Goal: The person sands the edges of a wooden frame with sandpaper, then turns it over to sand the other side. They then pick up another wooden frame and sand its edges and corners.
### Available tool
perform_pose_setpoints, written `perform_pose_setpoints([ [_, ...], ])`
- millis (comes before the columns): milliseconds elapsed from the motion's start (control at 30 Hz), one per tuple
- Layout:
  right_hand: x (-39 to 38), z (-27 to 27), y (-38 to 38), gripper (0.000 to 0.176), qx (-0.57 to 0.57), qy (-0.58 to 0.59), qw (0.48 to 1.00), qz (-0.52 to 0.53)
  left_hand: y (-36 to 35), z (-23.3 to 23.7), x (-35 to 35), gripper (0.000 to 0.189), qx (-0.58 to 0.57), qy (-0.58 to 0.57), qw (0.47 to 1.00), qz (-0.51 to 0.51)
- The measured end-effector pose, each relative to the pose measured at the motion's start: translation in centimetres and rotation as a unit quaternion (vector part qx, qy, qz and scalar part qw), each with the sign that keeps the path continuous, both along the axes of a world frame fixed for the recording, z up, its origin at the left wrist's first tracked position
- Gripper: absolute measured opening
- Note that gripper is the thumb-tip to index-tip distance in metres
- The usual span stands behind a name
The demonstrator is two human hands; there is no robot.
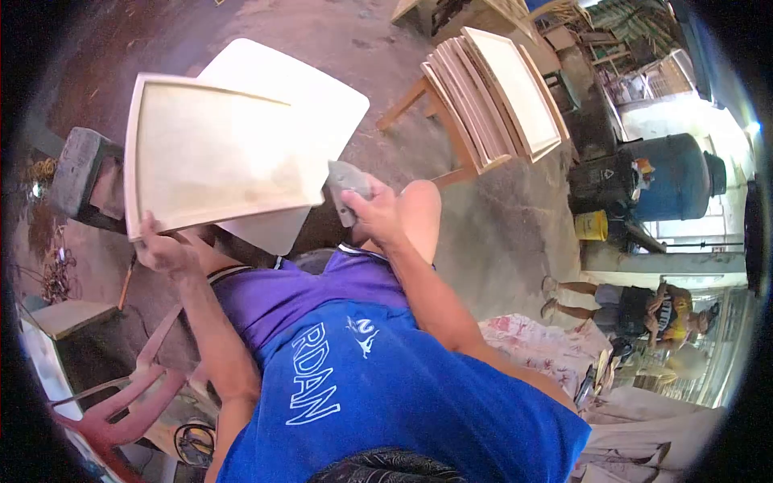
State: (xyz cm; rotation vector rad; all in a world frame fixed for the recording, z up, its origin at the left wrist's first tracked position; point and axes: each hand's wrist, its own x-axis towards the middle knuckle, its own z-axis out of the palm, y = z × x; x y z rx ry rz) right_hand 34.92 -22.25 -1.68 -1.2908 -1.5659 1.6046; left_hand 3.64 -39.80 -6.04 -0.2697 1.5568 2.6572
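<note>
My left hand [167,251] grips the near-left corner of a pale wooden panel [217,153] that has a raised rim along its edges. The panel lies tilted over a white board with rounded corners [322,88] in front of my knees. In my right hand [377,211] is a folded grey sheet that looks like sandpaper [348,179], pinched between thumb and fingers. It sits close to the panel's right corner.
A stack of similar panels [491,101] rests on a wooden stool [403,105] at the right. Left of the panel is a dark grey block-shaped object [76,173]. A reddish chair [133,390] stands at lower left. Farther right are a blue barrel [668,177], a yellow bucket [592,225] and another person [636,310].
</note>
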Motion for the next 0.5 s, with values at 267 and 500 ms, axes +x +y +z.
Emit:
perform_pose_setpoints([
  [267,-7.3,-1.9,-2.8,0.023,0.231,0.114,0.957,0.130,0.0,4.9,3.6,0.042,-0.344,0.452,0.823,-0.025],
  [500,-7.3,-3.9,-4.1,0.028,0.187,0.171,0.958,0.131,5.1,11.7,9.7,0.069,-0.045,0.363,0.925,-0.102],
])
